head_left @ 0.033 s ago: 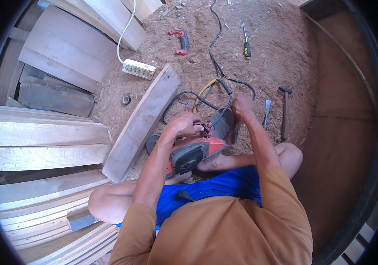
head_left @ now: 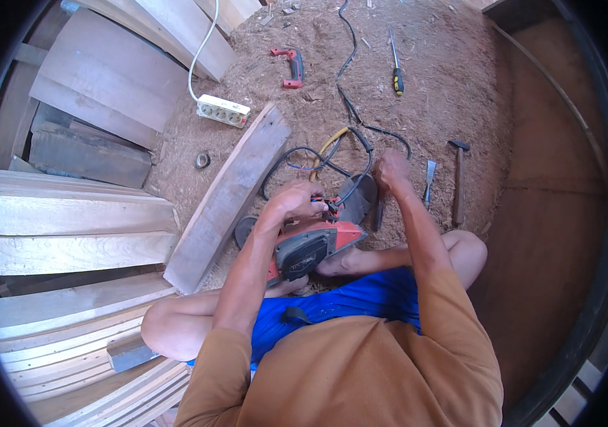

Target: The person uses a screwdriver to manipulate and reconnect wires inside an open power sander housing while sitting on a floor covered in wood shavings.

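A red and black electric planer (head_left: 307, 252) lies tilted in front of my crossed legs, its handle opened so that wires show. My left hand (head_left: 295, 201) is closed on this opened part, fingertips at the wires. My right hand (head_left: 392, 173) is closed beside a dark grey round plate (head_left: 359, 199); what it holds, if anything, is hidden. Just below that hand stands a dark stick-like piece (head_left: 378, 217). A black power cable (head_left: 369, 165) with a yellow section loops from the planer. Farther off lies a red and black handle shell (head_left: 294, 68).
Left of the planer lies a wooden plank (head_left: 229, 196), near a tape roll (head_left: 203, 160) and a white power strip (head_left: 223, 112). At right are a chisel (head_left: 430, 181), a hammer (head_left: 459, 185) and a screwdriver (head_left: 396, 71). Stacked boards (head_left: 76, 231) line the left side; shavings cover the ground.
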